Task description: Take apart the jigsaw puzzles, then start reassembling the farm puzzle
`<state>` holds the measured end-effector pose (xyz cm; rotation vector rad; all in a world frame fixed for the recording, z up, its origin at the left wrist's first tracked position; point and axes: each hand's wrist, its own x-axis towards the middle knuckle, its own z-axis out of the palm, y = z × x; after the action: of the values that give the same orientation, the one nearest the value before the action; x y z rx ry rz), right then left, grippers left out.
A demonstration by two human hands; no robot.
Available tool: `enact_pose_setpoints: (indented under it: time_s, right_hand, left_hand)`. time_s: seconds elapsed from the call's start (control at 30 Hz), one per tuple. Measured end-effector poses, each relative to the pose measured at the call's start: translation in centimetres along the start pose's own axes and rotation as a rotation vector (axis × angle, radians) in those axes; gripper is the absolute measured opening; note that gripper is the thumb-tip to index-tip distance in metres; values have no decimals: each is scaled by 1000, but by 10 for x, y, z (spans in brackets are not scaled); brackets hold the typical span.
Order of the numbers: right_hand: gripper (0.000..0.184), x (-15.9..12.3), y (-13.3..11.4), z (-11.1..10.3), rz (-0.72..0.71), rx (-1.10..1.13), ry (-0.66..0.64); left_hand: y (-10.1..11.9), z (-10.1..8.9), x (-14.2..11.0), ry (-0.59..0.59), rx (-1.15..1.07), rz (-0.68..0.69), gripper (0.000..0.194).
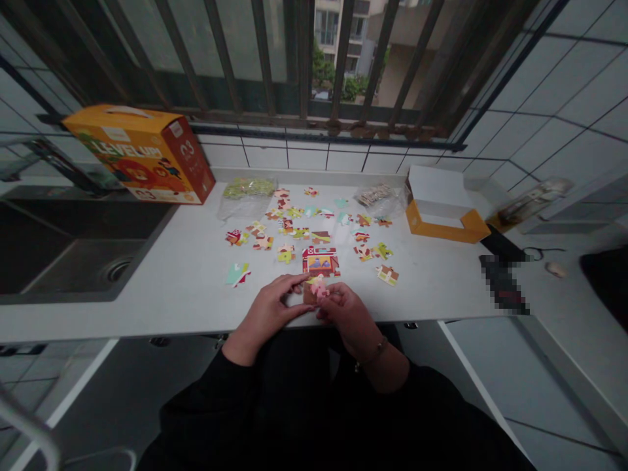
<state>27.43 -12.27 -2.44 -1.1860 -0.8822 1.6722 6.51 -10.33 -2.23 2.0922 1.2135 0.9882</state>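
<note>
Close to the counter's front edge, my right hand (347, 311) pinches a pink-patterned jigsaw puzzle piece (319, 286) between thumb and fingers. My left hand (275, 304) curves around a brown and yellow puzzle piece (309, 294), its index finger at the far side and its thumb at the near side. The two pieces meet or overlap; I cannot tell whether they interlock. Just beyond them lies a joined red puzzle section (320, 261) with a purple and orange picture. Loose pieces surround it, among them a brown and white one (387, 275) and a teal one (237, 274).
An orange "LEVEL UP!" box (142, 157) stands at the back left beside the sink (142, 252). Plastic bags of pieces (249, 190) (375, 195) lie along the back. An opened orange-and-white box (441, 222) sits at the right, near a blurred dark object (504, 284).
</note>
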Motion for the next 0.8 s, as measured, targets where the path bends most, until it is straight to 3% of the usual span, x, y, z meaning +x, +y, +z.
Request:
enact_pose_setpoints:
  time_s: [0.17, 0.23, 0.33, 0.4, 0.47, 0.63, 0.8]
  right_hand:
    - [48, -1, -8, -11, 7, -149, -76]
    - [42, 0, -14, -25, -71, -337, -22]
    - [25, 3, -22, -50, -427, -746, 141]
    - [17, 6, -22, -65, -669, -975, 99]
    - [15, 6, -19, -75, -787, -1112, -19]
    - [28, 3, -13, -82, -832, -1261, -154]
    - [36, 5, -14, -89, -826, -1240, -205]
  left_hand:
    - [1, -7, -3, -38, 8, -19, 46]
    - [0, -11, -5, -40, 40, -5, 45]
    - [-1, -16, -8, -57, 102, 16, 46]
    - [-1, -16, -8, -93, 158, 21, 47]
    - [-1, -13, -8, -135, 239, 17, 48]
    - [-1, -6, -8, -182, 368, 6, 49]
    - [0, -9, -8, -199, 366, 14, 61]
